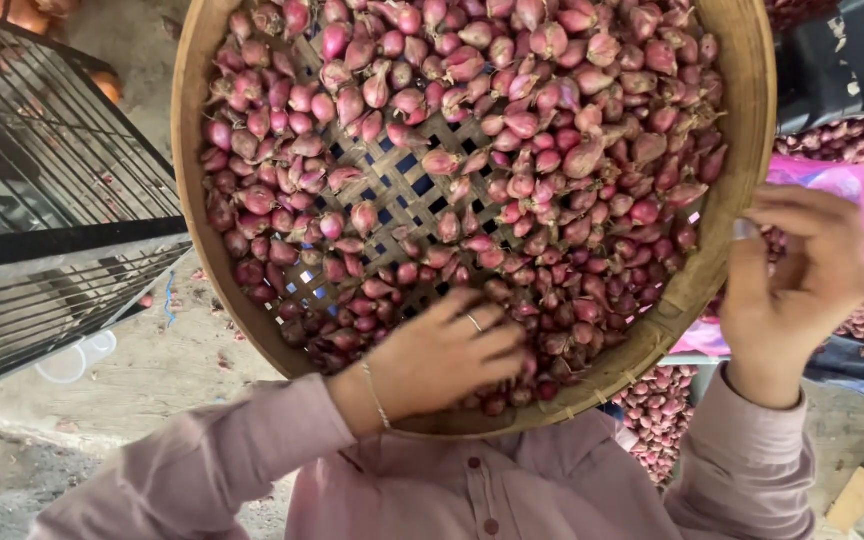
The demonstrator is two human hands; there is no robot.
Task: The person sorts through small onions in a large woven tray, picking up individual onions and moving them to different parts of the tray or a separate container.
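Woven tray [742, 90] | left hand [442, 355] fingers spread on shallots [552, 130] | right hand [787, 285] fingers curled, empty, beside rim

A round woven bamboo tray [747, 110] heaped with small red shallots [552, 150]. The left hand [447, 355], wearing a ring and thin bracelet, lies flat on the shallots at the near rim. The right hand [787, 285] is raised just outside the rim, fingers curled. Behind it, a pink bag [837, 180] and more shallots.
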